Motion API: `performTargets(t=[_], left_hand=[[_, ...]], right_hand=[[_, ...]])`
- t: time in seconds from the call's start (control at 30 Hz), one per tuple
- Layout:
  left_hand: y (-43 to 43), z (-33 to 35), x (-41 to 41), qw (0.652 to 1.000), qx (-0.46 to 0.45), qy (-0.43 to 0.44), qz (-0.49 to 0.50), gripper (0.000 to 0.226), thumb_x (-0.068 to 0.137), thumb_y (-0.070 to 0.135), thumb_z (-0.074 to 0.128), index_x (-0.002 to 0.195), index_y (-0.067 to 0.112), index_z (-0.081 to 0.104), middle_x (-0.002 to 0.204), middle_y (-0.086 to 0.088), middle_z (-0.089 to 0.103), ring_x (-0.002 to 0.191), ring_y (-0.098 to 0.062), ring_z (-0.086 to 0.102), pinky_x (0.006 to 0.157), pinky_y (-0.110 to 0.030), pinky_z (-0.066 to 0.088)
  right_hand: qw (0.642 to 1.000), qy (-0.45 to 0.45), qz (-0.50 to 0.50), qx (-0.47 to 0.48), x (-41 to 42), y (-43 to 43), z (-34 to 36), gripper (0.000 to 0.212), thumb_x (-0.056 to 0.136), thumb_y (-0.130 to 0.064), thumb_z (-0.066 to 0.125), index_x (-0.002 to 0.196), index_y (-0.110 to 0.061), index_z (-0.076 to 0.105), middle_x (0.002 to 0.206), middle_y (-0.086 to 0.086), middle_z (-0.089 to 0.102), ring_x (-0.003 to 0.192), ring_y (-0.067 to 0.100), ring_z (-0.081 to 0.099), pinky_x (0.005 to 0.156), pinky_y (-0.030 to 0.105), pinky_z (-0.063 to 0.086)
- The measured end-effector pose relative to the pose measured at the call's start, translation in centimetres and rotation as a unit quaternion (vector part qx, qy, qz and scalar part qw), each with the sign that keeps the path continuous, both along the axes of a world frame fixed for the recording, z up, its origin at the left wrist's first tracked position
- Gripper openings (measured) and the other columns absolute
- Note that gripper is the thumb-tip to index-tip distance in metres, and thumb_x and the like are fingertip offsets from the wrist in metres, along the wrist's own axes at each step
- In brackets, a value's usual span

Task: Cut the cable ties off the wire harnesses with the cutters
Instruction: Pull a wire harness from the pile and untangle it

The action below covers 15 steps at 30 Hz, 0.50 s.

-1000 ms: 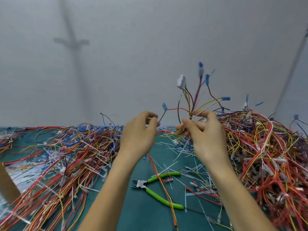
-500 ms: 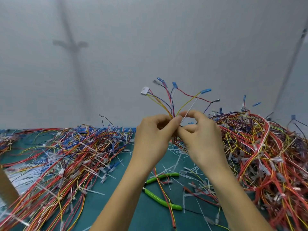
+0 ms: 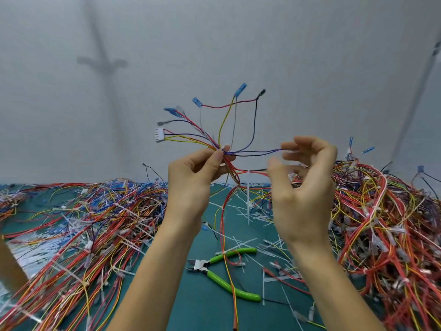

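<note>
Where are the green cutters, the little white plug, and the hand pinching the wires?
green cutters [image 3: 218,279]: head view, on the lower green handle.
white plug [image 3: 159,134]: head view, middle of its body.
left hand [image 3: 191,185]: head view, back of the hand; it pinches the wire harness [image 3: 230,168].

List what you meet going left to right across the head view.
Left heap of harnesses → left hand, pinching the held wire harness → green-handled cutters, lower down between the forearms → right hand → right heap of harnesses.
</note>
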State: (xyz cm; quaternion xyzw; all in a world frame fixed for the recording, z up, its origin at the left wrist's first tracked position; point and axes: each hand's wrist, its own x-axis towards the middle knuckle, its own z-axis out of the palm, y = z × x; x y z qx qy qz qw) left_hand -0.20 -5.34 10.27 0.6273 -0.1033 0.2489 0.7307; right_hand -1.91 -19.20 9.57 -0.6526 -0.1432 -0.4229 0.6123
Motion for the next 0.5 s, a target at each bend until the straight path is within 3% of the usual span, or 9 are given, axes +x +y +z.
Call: performTargets(t=[0.13, 0.27, 0.4, 0.5], left_hand=[[0.5, 0.1, 0.0, 1.000, -0.008, -0.001, -0.001, 0.021, 0.092, 0.003, 0.061, 0.089, 0.020, 0.073, 0.083, 0.007, 0.077, 0.075, -0.003, 0.071, 0.072, -0.013, 0.052], [0.8, 0.1, 0.0, 1.000, 0.003, 0.021, 0.005, 0.015, 0.093, 0.011, 0.063, 0.096, 0.021, 0.073, 0.089, 0.007, 0.077, 0.083, -0.006, 0.070, 0.072, -0.018, 0.051], [0.9, 0.3, -0.1, 1.000, 0.011, 0.028, -0.004, 0.015, 0.095, 0.015, 0.060, 0.103, 0.020, 0.071, 0.098, 0.007, 0.076, 0.086, -0.003, 0.068, 0.071, -0.021, 0.048], [0.8, 0.4, -0.2, 0.999, 0.006, 0.039, -0.037, 0.016, 0.095, 0.017, 0.059, 0.106, 0.021, 0.071, 0.102, 0.007, 0.076, 0.088, -0.003, 0.065, 0.068, -0.020, 0.045]], right_hand=[[0.989, 0.126, 0.073, 0.012, 0.8, -0.4, -0.1, 0.053, 0.080, -0.018, 0.066, 0.124, -0.025, 0.036, 0.121, -0.010, 0.055, 0.107, 0.000, 0.056, 0.088, 0.019, 0.046], [0.953, 0.255, 0.164, -0.004, 1.7, -0.8, -0.4, 0.042, 0.085, 0.002, 0.063, 0.121, -0.017, 0.048, 0.111, -0.006, 0.067, 0.101, 0.006, 0.066, 0.087, 0.023, 0.053], [0.941, 0.244, 0.233, -0.013, 1.6, -0.6, -0.7, 0.028, 0.084, 0.006, 0.067, 0.110, -0.006, 0.068, 0.099, 0.003, 0.076, 0.094, 0.008, 0.071, 0.081, 0.015, 0.055], [0.945, 0.203, 0.256, -0.030, 1.3, -0.5, -0.5, 0.019, 0.084, 0.000, 0.072, 0.100, -0.009, 0.074, 0.094, -0.003, 0.077, 0.084, 0.001, 0.071, 0.071, 0.010, 0.051]])
